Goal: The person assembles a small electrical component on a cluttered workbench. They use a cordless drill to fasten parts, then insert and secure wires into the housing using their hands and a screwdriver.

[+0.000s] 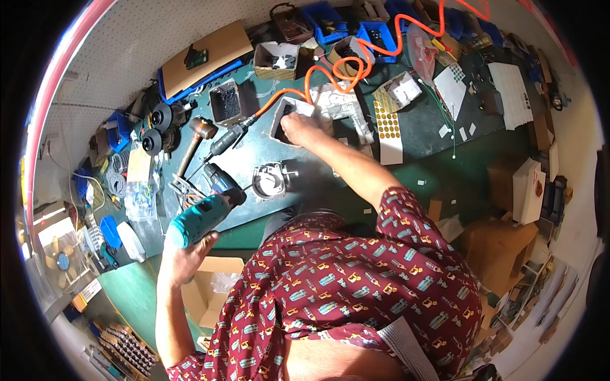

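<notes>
A teal cordless drill (202,219) is gripped in my left hand (187,259), at the left part of the bench. The drill's long bit points right, its tip close to a round silver metal housing (269,180); I cannot tell whether they touch. My right hand (300,129) reaches into a small open cardboard box (279,132) farther back, its fingers hidden among dark contents. Beside that box lies a dark inline air tool (227,139) joined to an orange coiled hose (277,97). A mallet (201,129) lies left of it.
Another box of dark small parts (225,101) stands behind the air tool. Blue bins (376,39) line the back edge. To the right are a sheet of round yellow stickers (389,127) and white foam packing (340,108). An open carton (210,289) sits below the left forearm.
</notes>
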Demonstrator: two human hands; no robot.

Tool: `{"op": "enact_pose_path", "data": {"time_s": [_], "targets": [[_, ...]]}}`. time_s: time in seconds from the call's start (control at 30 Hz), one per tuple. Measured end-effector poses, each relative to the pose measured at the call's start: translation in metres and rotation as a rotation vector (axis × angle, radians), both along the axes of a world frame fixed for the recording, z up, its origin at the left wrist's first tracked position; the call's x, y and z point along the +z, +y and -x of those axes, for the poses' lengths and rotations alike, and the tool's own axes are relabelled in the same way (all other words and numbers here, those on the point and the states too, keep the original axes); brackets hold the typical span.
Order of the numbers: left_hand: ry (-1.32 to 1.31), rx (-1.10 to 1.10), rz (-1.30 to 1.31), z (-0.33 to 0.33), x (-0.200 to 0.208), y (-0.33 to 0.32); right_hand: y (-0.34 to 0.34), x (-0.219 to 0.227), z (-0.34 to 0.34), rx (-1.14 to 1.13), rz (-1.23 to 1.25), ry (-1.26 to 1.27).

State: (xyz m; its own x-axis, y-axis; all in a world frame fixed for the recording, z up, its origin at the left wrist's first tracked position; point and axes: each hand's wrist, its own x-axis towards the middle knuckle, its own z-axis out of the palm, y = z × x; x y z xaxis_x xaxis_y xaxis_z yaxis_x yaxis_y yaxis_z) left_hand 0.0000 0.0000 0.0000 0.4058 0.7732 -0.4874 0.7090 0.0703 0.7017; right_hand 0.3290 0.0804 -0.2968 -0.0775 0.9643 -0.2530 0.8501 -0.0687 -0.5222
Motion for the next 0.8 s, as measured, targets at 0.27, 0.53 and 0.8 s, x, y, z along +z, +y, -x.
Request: {"op": "enact_pose_path", "data": {"time_s": [0.27,0.53,0.8], "targets": [[0.082,0.323,0.081,0.052,-0.025,-0.065,0.013,-0.024,0.021,0.167,0.243,-0.244],[0.068,0.436,0.078,0.069,-0.04,-0.083,-0.003,0.011,0.01,-0.024,-0.067,-0.001],[-0.223,0.549,0.094,0.074,-0.063,-0.081,-0.083,0.075,0.041,-0.396,0.314,1.443]]}}
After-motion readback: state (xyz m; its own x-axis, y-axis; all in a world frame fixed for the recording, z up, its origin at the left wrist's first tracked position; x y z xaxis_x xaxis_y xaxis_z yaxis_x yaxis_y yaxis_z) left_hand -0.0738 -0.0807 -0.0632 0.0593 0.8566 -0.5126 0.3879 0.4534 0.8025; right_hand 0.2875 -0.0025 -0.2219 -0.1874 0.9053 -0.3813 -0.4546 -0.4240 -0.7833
